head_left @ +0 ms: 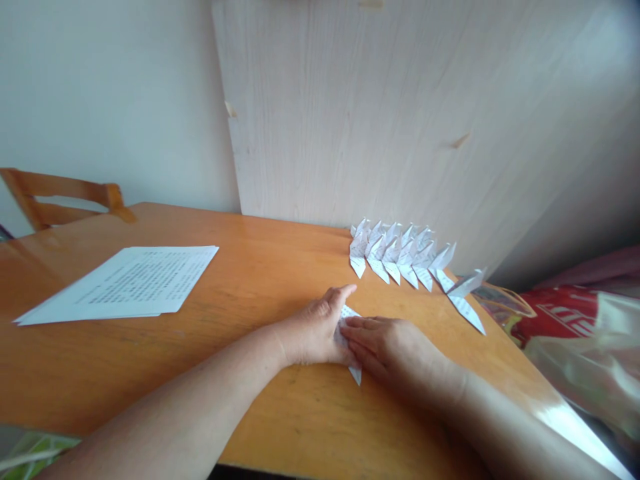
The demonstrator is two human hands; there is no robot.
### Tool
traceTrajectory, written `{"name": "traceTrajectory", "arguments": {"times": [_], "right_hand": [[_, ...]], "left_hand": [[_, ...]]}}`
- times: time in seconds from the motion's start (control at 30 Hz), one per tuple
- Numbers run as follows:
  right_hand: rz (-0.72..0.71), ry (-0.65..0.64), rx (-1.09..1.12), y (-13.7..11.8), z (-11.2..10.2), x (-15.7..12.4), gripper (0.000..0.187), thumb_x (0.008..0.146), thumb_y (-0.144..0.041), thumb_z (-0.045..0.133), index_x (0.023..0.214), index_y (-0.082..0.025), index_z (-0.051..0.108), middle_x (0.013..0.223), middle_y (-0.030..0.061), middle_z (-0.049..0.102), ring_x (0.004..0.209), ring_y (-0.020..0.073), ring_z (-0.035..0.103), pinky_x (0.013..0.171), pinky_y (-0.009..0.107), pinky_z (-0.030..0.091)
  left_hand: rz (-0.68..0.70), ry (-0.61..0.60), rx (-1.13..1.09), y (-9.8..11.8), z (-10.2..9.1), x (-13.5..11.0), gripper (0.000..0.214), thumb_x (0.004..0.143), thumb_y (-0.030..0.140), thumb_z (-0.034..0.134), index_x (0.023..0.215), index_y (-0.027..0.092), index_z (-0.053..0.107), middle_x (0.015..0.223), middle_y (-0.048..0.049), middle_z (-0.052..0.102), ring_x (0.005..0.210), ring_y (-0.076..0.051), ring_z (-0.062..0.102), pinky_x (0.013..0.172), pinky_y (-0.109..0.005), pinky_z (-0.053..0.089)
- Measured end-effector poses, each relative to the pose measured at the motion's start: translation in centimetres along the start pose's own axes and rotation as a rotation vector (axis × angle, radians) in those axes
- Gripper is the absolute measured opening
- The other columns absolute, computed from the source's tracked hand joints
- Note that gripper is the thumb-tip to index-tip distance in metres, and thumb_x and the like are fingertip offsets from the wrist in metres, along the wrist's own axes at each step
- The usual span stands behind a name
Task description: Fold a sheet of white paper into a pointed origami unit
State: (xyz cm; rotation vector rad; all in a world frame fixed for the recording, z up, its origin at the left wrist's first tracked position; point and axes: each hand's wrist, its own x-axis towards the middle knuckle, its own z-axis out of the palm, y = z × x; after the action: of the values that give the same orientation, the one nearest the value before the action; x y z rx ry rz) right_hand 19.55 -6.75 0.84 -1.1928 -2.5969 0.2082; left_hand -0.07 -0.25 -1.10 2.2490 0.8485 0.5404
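Note:
A small folded piece of printed paper lies on the table between my hands, and its pointed lower tip sticks out under them. My left hand grips it from the left, one finger pointing up and away from the sheet. From the right, my right hand presses its fingers, held together, onto the same paper. Most of the paper is covered by my fingers, so its exact folds are hidden.
Several folded paper pieces stand in rows near the back board. One separate folded piece lies by the table's right edge. A stack of printed sheets lies left. Bags sit right; a wooden chair stands behind.

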Motion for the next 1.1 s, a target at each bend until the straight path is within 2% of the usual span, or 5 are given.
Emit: {"name": "traceTrajectory", "arguments": {"times": [0.17,0.3,0.5,0.73,1.1], "right_hand": [[0.083,-0.031,0.036,-0.1,0.0,-0.1,0.029,0.098,-0.028,0.05,0.121,-0.027,0.067,0.123,0.0055,0.07,0.105,0.0234,0.068,0.094,0.036,0.052],[0.1,-0.029,0.048,0.1,0.1,-0.2,0.031,0.097,-0.03,0.051,0.123,-0.029,0.067,0.127,0.0046,0.068,0.106,0.0256,0.068,0.094,0.039,0.053],[0.113,-0.05,0.026,-0.2,-0.2,0.0,0.034,0.098,-0.029,0.05,0.129,-0.029,0.063,0.125,0.0049,0.069,0.105,0.0257,0.068,0.094,0.039,0.053],[0.117,-0.024,0.047,-0.4,-0.2,0.0,0.029,0.097,-0.027,0.051,0.12,-0.026,0.067,0.121,0.0062,0.071,0.102,0.026,0.069,0.09,0.039,0.053],[0.343,0.292,0.14,3.1,0.7,0.3,0.026,0.091,-0.022,0.054,0.113,-0.022,0.068,0.11,0.007,0.069,0.101,0.0224,0.064,0.087,0.035,0.049]], "left_hand": [[-0.101,0.01,-0.142,-0.6,-1.9,0.6,0.057,0.079,0.03,0.064,0.132,0.02,0.044,0.127,-0.0118,0.059,0.084,-0.017,0.064,0.077,-0.032,0.053],[-0.185,0.12,-0.039,-2.0,-3.0,1.2,0.019,0.084,0.026,0.052,0.1,0.019,0.06,0.089,-0.0029,0.066,0.078,-0.016,0.061,0.068,-0.027,0.048],[-0.208,-0.017,0.129,-1.9,-3.0,0.7,0.02,0.077,0.04,0.065,0.087,0.023,0.067,0.082,0.0011,0.069,0.075,-0.016,0.061,0.064,-0.025,0.042],[-0.205,-0.006,0.235,-0.9,-3.3,0.5,0.013,0.078,0.026,0.058,0.086,0.025,0.069,0.084,0.0025,0.07,0.075,-0.016,0.062,0.067,-0.026,0.041],[-0.106,0.012,0.368,-0.4,-3.2,0.3,0.014,0.082,0.035,0.062,0.09,0.023,0.062,0.092,-0.0018,0.065,0.087,-0.021,0.061,0.074,-0.03,0.041]]}}
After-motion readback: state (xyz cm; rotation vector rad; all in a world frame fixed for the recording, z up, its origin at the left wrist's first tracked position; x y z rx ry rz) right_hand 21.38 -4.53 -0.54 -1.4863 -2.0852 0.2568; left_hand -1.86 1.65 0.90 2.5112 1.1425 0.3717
